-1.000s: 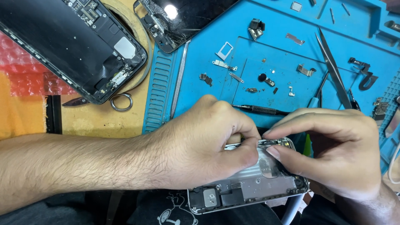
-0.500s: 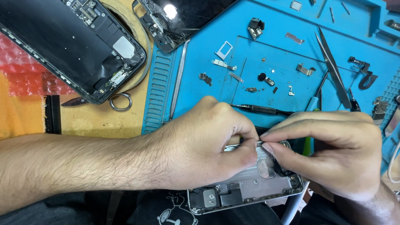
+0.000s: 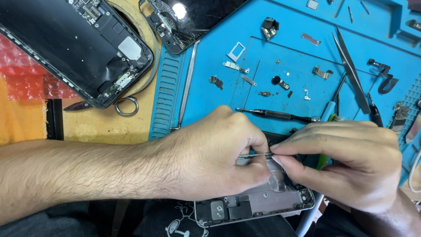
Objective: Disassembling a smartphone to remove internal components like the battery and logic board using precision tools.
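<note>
the silver phone shell (image 3: 263, 199) at the near edge of the blue mat (image 3: 210, 92) is already opened with many small screws and brackets (image 3: 322, 72) laid out, and the left hand (image 3: 215, 160) and right hand (image 3: 346, 162) both pinch a thin metal tool (image 3: 256, 155) over it, so inside work seems unfinished.

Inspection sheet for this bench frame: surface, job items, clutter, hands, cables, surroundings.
Surface: blue repair mat beside an orange-yellow pad.
Job's things: opened silver phone housing at the near edge; thin metal tool pinched between both hands above it.
Clutter: small screws and brackets, SIM tray, tweezers, precision screwdriver, metal ring.
Grippers: left hand and right hand meet fingertip to fingertip over the housing, both gripping the tool.
Cables: white cable at the right edge.
Surroundings: black phone chassis top left, cracked screen assembly at top, red bubble wrap left.
</note>
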